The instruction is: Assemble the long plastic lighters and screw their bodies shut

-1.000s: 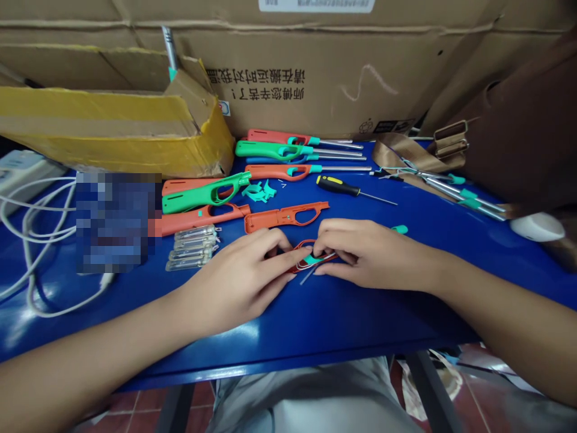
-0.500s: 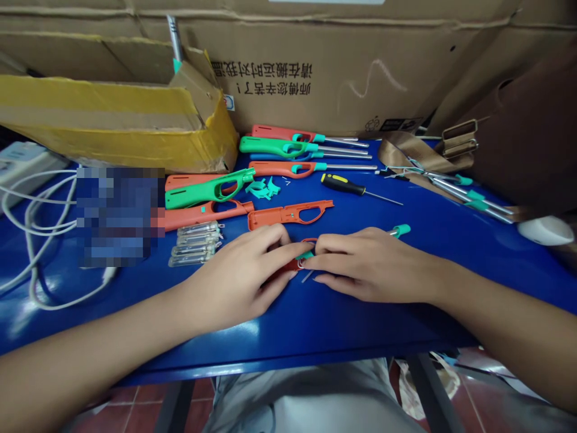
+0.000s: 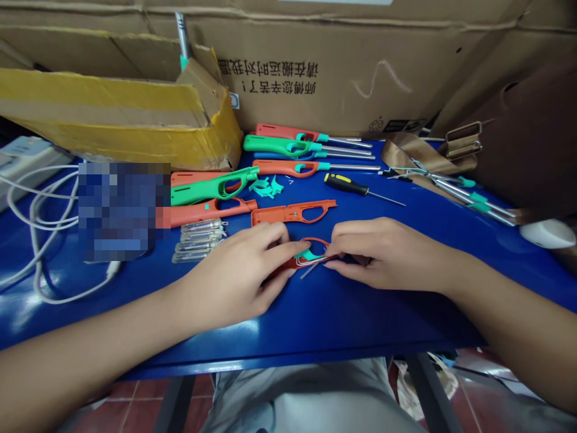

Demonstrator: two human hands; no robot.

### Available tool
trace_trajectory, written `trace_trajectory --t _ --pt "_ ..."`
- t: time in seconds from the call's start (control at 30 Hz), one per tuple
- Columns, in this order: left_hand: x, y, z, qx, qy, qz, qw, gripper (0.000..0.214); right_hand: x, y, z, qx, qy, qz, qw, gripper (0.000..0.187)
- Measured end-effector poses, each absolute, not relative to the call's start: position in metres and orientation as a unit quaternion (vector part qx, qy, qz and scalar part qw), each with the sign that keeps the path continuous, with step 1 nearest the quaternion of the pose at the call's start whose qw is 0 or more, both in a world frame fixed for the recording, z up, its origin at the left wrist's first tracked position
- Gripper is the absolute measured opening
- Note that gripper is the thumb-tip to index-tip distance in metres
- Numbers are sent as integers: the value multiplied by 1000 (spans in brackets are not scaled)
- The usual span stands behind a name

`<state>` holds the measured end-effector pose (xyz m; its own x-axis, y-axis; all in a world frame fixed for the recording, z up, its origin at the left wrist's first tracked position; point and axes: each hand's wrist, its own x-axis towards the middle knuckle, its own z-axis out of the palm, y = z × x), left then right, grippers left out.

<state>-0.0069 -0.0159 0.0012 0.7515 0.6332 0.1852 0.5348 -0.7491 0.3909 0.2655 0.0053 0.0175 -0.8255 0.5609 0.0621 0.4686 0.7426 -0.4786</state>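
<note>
Between my hands lies an orange-red lighter casing half (image 3: 321, 241), with a teal trigger (image 3: 306, 254) and thin wires (image 3: 311, 261) in it. My left hand (image 3: 252, 270) grips its handle end, thumb and fingers closed round it and hiding most of the handle. My right hand (image 3: 383, 255) pinches at the front end, by the trigger loop, where the wires run; its fingertips cover what exactly they hold. Just beyond, another orange casing half (image 3: 293, 213) lies with its inside up. Several clear lighter fuel tanks (image 3: 198, 240) rest left of my left hand.
Lighters with metal tubes (image 3: 356, 166), a green casing (image 3: 207, 189) and loose teal triggers (image 3: 267, 187) lie behind. A black and yellow screwdriver (image 3: 347, 183) sits right of them. Cardboard box (image 3: 216, 135) and white cables (image 3: 40, 252) are left; metal tubes (image 3: 473, 201) and strap (image 3: 406, 153) right.
My right hand has shifted right along the casing, away from the trigger to its front end. More of the teal trigger, wires and loop now shows. My left hand keeps its grip.
</note>
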Motion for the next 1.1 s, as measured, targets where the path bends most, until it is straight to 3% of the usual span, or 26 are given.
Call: trace_trajectory --t 0.13,0.4,0.67,0.93,1.1 --pt "-7 -18 1 932 310 148 119 39 266 5 18 -260 -933 230 101 12" --pt "-2 -30 4 955 278 58 -89 46 257 4 11 -292 -916 217 170 15" --pt "-3 -23 -3 949 297 109 -10 37 253 4 9 -328 -894 233 196 8" --pt "-7 -16 -4 941 272 198 19 27 254 3 6 -361 -894 220 149 6" --pt "-8 -15 -6 934 278 217 59 21 253 -1 4 -333 -923 141 132 10"
